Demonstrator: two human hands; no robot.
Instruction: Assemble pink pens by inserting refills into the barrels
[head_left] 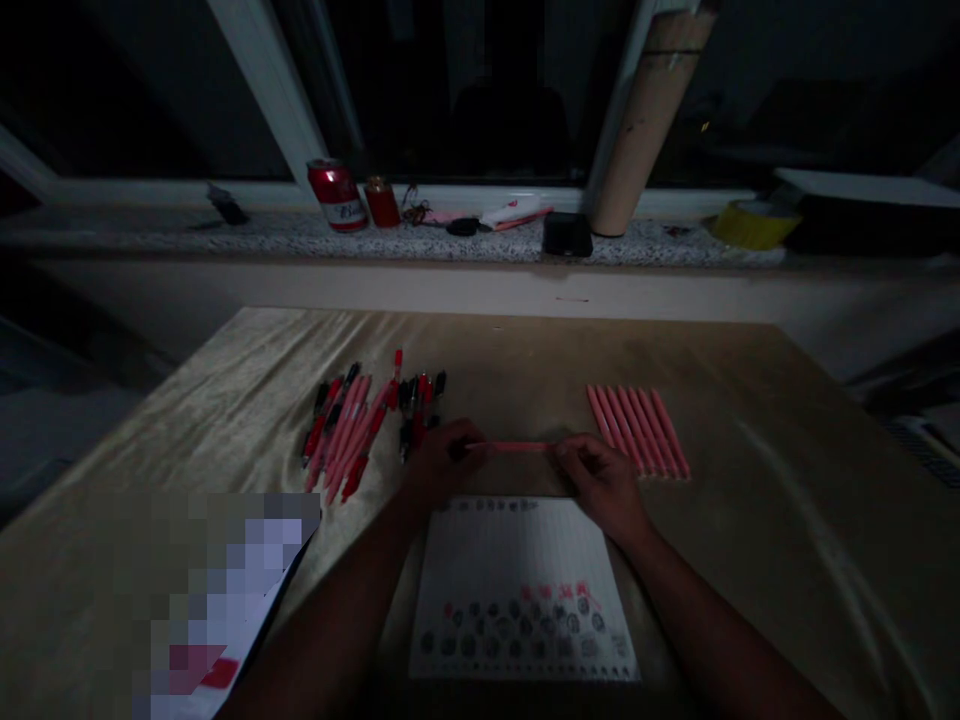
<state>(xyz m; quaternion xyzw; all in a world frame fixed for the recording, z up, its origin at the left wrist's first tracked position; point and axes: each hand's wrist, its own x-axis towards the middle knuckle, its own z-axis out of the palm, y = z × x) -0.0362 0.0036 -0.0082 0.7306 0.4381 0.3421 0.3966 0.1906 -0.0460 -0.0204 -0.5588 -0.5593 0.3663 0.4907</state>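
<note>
A slim pink pen (519, 447) is held level above the far edge of a lined sheet. My left hand (444, 458) pinches its left end, and my right hand (600, 478) grips the other end with thumb and fingers. Below lies the spiral-edged lined paper (510, 550), marked with rows of black and some red scribbles. Just beyond my right hand, several pink pens (637, 430) lie side by side in a neat row. Left of my left hand is a loose pile of pink, red and black pens (349, 430). More black and red pens (421, 390) lie close behind that hand, partly hidden.
A cloth-covered table (720, 560) fills the foreground; a blurred-out, lit object (255, 570) lies at lower left. Along the windowsill stand a red can (337, 197), a red jar (382, 203), a black box (568, 235), a cardboard tube (649, 125) and yellow tape (754, 226).
</note>
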